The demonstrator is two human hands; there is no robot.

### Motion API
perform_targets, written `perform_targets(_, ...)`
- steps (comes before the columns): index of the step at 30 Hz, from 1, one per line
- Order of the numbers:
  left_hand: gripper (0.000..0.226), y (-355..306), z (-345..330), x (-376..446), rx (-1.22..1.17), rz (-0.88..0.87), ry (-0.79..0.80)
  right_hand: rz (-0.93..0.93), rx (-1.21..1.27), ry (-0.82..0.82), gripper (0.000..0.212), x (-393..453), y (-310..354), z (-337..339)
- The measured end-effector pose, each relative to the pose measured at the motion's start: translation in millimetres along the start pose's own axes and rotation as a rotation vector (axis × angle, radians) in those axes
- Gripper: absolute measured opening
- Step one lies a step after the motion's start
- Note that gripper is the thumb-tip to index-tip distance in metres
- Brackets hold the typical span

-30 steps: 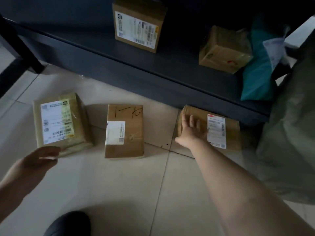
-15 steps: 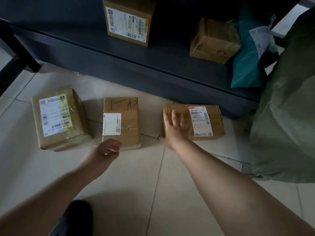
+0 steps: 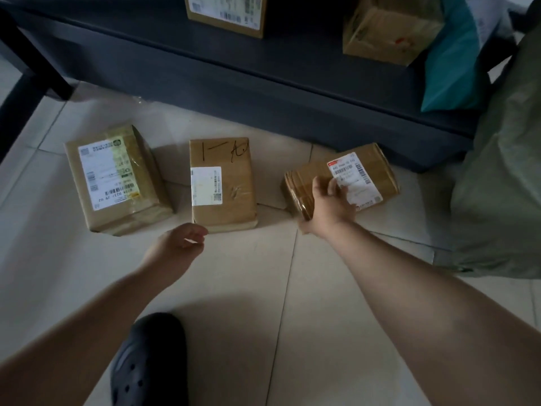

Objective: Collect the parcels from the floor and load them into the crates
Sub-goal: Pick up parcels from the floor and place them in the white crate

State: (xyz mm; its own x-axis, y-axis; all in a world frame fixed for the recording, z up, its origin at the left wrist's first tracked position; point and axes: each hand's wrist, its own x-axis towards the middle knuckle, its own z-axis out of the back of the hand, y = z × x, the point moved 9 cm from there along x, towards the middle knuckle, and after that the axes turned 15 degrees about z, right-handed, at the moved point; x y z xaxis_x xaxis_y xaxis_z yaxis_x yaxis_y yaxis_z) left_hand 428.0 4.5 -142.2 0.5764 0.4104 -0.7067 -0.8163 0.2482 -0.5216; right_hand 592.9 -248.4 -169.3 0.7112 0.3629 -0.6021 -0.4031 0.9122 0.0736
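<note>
Parcels on floor, mid-frame: right hand (image 3: 328,202) is gripping the right parcel (image 3: 341,180) by its near-left corner, likely for lifting, while left hand (image 3: 178,244) is hovering half-curled, empty, before the middle parcel (image 3: 222,183).

You are looking through one wide-angle camera worn on your head, tilted forward and steeply down at the pale tiled floor (image 3: 248,288). It sits close: both your forearms run in from the bottom corners and your dark perforated clog (image 3: 149,361) shows at the lower edge. The view faces the dark grey low shelf (image 3: 263,83) crossing the top. No second view overlaps it.
</note>
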Motion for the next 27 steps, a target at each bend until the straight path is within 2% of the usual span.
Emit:
perform_targets(4,0.027,-6,-3,7,0.019,0.012,-0.013,0.227,-0.154,-0.012,0.101,-35,27,-18)
perform_targets(6,0.025,-12,-1,7,0.054,0.001,-0.036,0.348,-0.241,0.049,0.098,-53,46,-30)
perform_targets(8,0.028,-19,11,5,0.119,-0.009,-0.102,0.459,-0.347,0.119,0.096,-69,61,-35)
perform_targets(10,0.031,-22,35,8,0.166,-0.016,-0.199,0.542,-0.399,0.099,0.085,-77,79,-18)
perform_targets(13,0.037,-10,81,14,0.151,0.039,-0.395,0.669,-0.227,-0.065,0.062,-73,134,30)
perform_targets(16,0.049,16,119,20,0.174,0.191,-0.526,0.787,0.154,-0.148,0.056,-54,217,54)
perform_targets(17,0.055,28,128,23,0.144,0.254,-0.543,0.775,0.274,-0.147,0.058,-43,242,53)
perform_targets(19,0.063,55,140,32,-0.061,0.372,-0.533,0.659,0.463,-0.123,0.060,-15,278,43)
perform_targets(22,0.055,78,137,45,-0.291,0.462,-0.415,0.481,0.542,-0.105,0.061,22,305,29)
perform_targets(25,0.039,77,133,49,-0.261,0.399,-0.336,0.318,0.832,0.079,0.074,43,316,4)
perform_targets(27,0.032,69,140,45,-0.273,0.305,-0.360,0.285,1.029,0.113,0.079,46,323,-3)
